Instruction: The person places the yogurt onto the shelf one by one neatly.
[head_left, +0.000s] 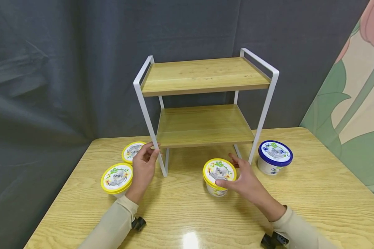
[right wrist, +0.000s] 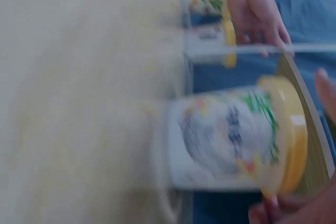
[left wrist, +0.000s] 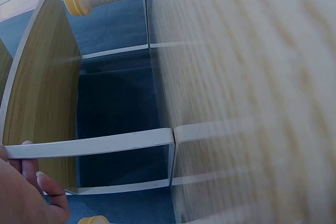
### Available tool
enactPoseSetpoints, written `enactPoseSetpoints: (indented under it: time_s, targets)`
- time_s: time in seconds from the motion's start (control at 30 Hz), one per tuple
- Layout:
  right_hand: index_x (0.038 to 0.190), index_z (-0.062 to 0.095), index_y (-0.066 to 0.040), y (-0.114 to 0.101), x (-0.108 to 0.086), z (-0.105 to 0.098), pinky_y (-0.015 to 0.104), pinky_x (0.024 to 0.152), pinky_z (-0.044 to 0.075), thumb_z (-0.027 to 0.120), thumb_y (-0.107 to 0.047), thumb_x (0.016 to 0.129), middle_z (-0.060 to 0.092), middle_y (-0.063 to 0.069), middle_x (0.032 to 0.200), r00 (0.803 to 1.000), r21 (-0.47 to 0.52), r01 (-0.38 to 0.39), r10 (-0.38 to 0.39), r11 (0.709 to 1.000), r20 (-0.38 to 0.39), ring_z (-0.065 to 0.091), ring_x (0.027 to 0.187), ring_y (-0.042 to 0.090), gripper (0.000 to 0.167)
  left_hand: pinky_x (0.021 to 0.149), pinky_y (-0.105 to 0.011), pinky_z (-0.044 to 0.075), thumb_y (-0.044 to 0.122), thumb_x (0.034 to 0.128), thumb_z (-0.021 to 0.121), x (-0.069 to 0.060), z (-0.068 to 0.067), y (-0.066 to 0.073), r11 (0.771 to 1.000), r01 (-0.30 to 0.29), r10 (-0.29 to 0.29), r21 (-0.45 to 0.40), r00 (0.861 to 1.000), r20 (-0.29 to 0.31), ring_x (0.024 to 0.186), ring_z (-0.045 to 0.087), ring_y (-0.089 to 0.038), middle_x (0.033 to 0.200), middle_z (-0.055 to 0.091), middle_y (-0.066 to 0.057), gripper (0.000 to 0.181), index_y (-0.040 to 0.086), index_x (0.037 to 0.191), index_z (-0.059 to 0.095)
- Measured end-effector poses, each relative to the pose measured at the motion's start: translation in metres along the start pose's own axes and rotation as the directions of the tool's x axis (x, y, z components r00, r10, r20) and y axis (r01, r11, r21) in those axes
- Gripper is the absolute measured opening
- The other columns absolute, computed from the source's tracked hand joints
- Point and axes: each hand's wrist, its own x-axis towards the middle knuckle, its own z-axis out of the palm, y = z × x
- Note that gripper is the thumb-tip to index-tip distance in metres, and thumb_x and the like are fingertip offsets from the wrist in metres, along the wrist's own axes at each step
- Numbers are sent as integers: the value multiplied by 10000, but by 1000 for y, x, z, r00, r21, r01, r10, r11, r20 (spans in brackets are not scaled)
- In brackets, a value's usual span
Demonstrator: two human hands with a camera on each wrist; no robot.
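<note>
My left hand (head_left: 144,171) pinches the white left front leg (head_left: 147,116) of a two-tier wooden rack (head_left: 205,77), close to the lower shelf. A paper tub (head_left: 217,192) with a yellow lid stands upright on the table before the rack's right half. Around its right side is my right hand (head_left: 248,183), thumb over the lid's near edge and fingers behind. In the right wrist view the thumb stands apart from the lid of this blurred tub (right wrist: 220,140), while a fingertip meets its lower edge. Two more yellow-lidded tubs, one front (head_left: 116,177) and one back (head_left: 132,151), stand beside my left hand.
A tub with a dark blue lid (head_left: 275,154) stands right of the rack. Under everything lies a light wooden table (head_left: 174,214). Dark cloth (head_left: 190,27) hangs close behind the rack and along the left, and a flower-patterned panel (head_left: 355,114) borders the right.
</note>
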Motion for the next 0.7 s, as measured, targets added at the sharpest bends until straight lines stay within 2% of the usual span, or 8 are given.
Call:
enactPoseSetpoints:
  time_s: [0.1,0.23,0.3,0.4,0.5,0.7]
  targets:
    - [1547,290,-44,8,4,-12,522,978,405,866,-317,753,425,209,1419,992,26,87,-89,996,94,427,1262,348,1018,620,-151,447,-4,942,634,0,0,0,1000,6,-6,2,1000,-1,709,598,-78,779,631,10,198,-52,1129,678]
    - [1555,268,-70,20,9,-22,592,1015,358,886,-234,727,366,191,1504,958,70,178,-189,982,214,380,1313,371,1046,619,-162,453,-48,938,617,0,0,1,1000,4,-4,7,1000,4,717,610,-63,783,631,-34,203,-50,1132,677]
    - [1554,263,-61,26,12,-23,587,1017,353,888,-207,720,320,199,1554,941,112,198,-221,974,256,346,1345,391,1053,616,-170,455,-64,934,614,0,0,1,1000,2,-2,7,1000,3,716,611,-60,784,631,-60,206,-53,1130,677]
    - [1556,254,-50,32,16,-22,514,985,385,877,-196,731,277,212,1581,925,182,193,-240,964,296,333,1340,390,1044,618,-168,459,-49,935,620,0,0,0,1000,4,-4,7,1000,-1,716,613,-51,787,632,-78,201,-53,1128,678]
    - [1557,255,-56,36,18,-21,424,927,412,866,-185,740,293,227,1565,920,213,182,-243,960,308,386,1273,327,1029,626,-171,464,-13,941,630,-1,0,0,1000,8,-8,12,1000,-1,720,611,-47,795,632,-88,201,-50,1133,678]
    - [1535,307,-77,38,19,-17,343,870,423,863,-173,738,398,219,1487,931,201,183,-235,962,279,458,1143,191,977,623,-162,451,25,950,635,0,0,1,1000,1,-1,22,1000,1,719,597,-54,810,630,-144,207,-40,1141,680]
